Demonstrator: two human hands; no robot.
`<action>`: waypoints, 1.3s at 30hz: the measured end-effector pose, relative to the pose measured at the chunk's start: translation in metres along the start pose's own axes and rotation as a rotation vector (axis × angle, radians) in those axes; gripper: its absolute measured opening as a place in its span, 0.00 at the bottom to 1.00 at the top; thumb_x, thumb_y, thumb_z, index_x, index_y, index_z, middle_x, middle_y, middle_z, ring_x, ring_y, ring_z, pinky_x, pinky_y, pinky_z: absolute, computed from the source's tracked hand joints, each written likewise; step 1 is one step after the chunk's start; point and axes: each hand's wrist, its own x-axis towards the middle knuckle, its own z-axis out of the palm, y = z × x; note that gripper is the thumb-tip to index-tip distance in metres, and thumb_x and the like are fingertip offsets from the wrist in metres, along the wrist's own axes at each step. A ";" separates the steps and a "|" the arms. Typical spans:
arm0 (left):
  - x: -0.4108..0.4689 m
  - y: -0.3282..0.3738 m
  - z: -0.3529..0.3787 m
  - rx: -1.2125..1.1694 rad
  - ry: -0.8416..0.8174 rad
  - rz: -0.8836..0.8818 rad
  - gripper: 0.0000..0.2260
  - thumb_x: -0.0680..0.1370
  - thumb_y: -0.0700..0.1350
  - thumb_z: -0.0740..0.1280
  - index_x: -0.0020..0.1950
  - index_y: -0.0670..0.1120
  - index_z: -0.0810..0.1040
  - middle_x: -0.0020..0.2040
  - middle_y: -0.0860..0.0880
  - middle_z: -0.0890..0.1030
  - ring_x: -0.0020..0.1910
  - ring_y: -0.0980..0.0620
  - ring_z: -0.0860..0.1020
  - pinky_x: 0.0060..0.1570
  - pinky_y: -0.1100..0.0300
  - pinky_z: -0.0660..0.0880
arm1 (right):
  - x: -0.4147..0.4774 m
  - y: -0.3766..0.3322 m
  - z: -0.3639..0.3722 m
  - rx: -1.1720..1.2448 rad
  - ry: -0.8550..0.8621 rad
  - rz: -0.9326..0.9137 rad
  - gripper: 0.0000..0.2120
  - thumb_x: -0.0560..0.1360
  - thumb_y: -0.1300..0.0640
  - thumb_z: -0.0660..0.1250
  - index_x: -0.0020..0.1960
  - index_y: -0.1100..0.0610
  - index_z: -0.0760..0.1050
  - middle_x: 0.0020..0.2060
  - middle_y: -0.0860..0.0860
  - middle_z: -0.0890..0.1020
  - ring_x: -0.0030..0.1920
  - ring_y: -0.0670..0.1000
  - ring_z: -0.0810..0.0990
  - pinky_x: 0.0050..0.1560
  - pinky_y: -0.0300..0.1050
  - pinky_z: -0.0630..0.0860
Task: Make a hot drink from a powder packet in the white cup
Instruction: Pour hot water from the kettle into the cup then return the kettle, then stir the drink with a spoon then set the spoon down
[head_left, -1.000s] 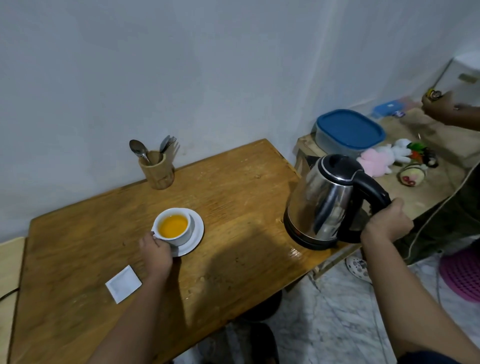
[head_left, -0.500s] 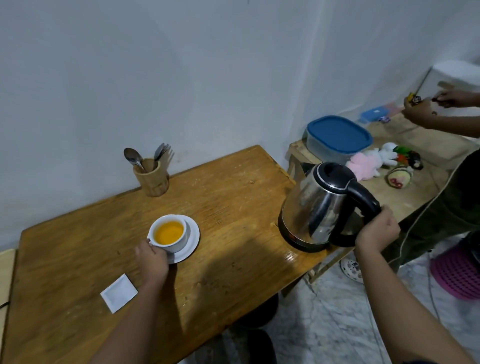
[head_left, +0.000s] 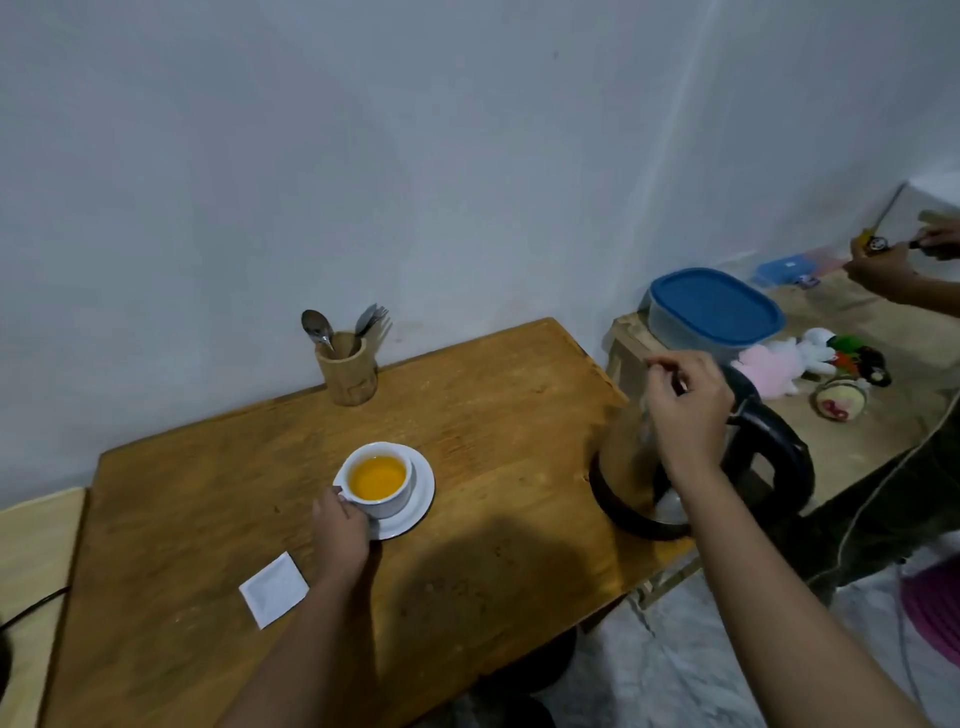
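Observation:
The white cup (head_left: 392, 499) holds orange liquid and stands on a white saucer (head_left: 422, 493) in the middle of the wooden table (head_left: 208, 519). My left hand (head_left: 340, 535) grips the cup's handle at its near left side. A white powder packet (head_left: 274, 588) lies flat on the table to the left of that hand. The steel kettle (head_left: 769, 457) with a black handle stands at the table's right edge. My right hand (head_left: 685, 410) hovers over the kettle's top, off the handle, fingers loosely curled with nothing in them.
A wooden holder (head_left: 347, 375) with a spoon and forks stands at the back by the wall. To the right, a lower table carries a blue-lidded box (head_left: 714, 306) and soft toys (head_left: 810, 364). Another person's hands (head_left: 883, 265) work at the far right.
My right hand has let go of the kettle's handle and moved up over its lid. The kettle now rests on the table. My left hand stays on the cup.

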 end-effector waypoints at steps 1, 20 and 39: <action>0.000 0.000 -0.001 0.002 -0.004 -0.003 0.14 0.80 0.40 0.54 0.63 0.38 0.70 0.65 0.38 0.71 0.61 0.40 0.73 0.60 0.48 0.72 | -0.002 -0.009 0.016 0.015 -0.067 -0.020 0.07 0.73 0.65 0.64 0.48 0.61 0.80 0.46 0.57 0.80 0.46 0.48 0.75 0.47 0.28 0.68; 0.018 -0.029 0.000 -0.088 -0.018 0.123 0.14 0.79 0.48 0.52 0.55 0.45 0.73 0.51 0.47 0.76 0.50 0.54 0.75 0.45 0.71 0.68 | -0.014 -0.116 0.342 0.201 -0.907 0.144 0.11 0.74 0.62 0.60 0.43 0.64 0.80 0.42 0.61 0.83 0.43 0.60 0.81 0.47 0.56 0.80; 0.018 -0.030 -0.002 -0.061 -0.053 0.157 0.11 0.81 0.48 0.51 0.58 0.54 0.71 0.53 0.55 0.73 0.53 0.62 0.73 0.46 0.74 0.67 | -0.008 -0.123 0.409 -0.305 -0.971 -0.023 0.08 0.77 0.60 0.60 0.49 0.63 0.76 0.47 0.57 0.81 0.47 0.59 0.80 0.40 0.47 0.71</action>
